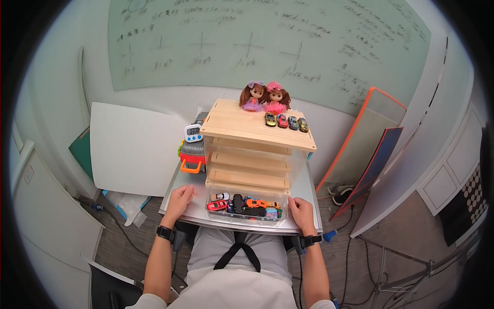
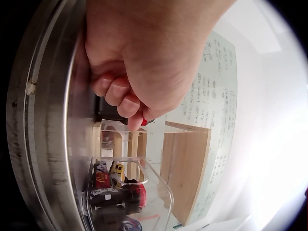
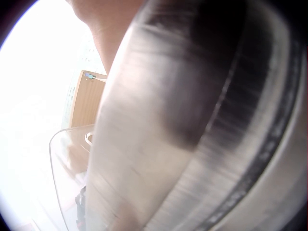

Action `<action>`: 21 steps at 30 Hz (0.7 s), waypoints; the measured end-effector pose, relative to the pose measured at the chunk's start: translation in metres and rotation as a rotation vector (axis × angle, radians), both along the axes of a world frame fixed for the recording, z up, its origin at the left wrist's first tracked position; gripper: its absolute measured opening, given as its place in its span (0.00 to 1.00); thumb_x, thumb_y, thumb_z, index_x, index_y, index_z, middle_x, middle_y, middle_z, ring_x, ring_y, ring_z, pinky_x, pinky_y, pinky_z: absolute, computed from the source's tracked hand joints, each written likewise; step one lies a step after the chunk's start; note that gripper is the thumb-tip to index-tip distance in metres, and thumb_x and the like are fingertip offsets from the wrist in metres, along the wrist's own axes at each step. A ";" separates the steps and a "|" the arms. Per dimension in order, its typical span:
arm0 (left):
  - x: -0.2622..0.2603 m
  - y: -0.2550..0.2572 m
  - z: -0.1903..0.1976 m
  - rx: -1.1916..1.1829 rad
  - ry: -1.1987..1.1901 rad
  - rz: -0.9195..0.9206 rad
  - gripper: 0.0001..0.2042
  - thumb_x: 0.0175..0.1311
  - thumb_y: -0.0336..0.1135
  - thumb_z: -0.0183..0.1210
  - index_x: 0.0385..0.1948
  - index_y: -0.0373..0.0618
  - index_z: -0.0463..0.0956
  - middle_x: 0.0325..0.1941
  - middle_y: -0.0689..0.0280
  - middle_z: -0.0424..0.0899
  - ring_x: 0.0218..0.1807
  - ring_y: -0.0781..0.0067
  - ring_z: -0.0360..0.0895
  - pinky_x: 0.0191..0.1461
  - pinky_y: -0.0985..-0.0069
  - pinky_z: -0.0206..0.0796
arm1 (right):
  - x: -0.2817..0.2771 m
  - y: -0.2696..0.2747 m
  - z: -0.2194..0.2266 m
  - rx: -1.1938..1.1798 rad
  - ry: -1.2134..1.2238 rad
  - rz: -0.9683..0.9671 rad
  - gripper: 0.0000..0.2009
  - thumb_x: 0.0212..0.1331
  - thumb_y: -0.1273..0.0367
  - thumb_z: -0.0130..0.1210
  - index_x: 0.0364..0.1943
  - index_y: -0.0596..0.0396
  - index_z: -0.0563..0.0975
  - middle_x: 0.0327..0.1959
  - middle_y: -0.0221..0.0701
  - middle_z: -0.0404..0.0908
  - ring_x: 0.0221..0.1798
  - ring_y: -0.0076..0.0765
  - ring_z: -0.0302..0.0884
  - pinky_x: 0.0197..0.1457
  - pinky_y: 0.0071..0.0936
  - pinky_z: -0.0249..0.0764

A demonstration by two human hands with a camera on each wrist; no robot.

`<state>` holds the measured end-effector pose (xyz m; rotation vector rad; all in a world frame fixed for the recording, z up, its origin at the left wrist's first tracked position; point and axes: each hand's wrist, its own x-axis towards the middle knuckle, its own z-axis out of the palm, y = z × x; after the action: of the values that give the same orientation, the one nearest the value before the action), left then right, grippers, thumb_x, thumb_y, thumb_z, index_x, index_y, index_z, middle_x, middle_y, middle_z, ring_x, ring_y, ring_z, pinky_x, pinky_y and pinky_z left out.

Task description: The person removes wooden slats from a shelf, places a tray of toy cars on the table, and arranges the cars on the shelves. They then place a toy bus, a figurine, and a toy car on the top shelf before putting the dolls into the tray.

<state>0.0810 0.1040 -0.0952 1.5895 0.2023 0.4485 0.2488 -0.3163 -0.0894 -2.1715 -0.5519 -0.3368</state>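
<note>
My left hand rests on the table left of a clear plastic bin. Its fingers curl loosely around nothing, as the left wrist view also shows. On the bin's other side, my right hand lies at the table's right edge, loosely curled, thumb close by the bin's corner. In the right wrist view only part of that arm shows, with the fingers hidden. Inside the bin lie several toy cars, among them a red car, an orange car and a silver car.
Behind the bin stands a wooden shelf unit with clear sides. Two dolls and several toy cars sit on its top. A white timer and a grey-red case stand at its left.
</note>
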 end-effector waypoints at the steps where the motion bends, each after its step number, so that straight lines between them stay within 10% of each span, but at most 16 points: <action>1: 0.000 0.000 0.000 -0.001 -0.002 -0.001 0.18 0.80 0.43 0.55 0.31 0.40 0.80 0.19 0.82 0.61 0.23 0.90 0.53 0.27 0.81 0.43 | 0.001 0.000 -0.001 -0.006 0.000 -0.002 0.19 0.70 0.60 0.60 0.28 0.62 0.84 0.19 0.39 0.80 0.21 0.37 0.77 0.30 0.33 0.71; 21: -0.002 -0.003 0.006 -0.018 -0.002 0.007 0.17 0.80 0.42 0.55 0.30 0.40 0.80 0.19 0.83 0.60 0.23 0.91 0.52 0.26 0.82 0.42 | -0.004 0.001 0.008 -0.050 0.042 -0.011 0.18 0.70 0.59 0.60 0.28 0.60 0.84 0.23 0.42 0.81 0.25 0.45 0.78 0.34 0.39 0.73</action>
<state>0.0794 0.1010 -0.0896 1.5712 0.2103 0.4523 0.2451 -0.3153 -0.0816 -2.2258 -0.5302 -0.2852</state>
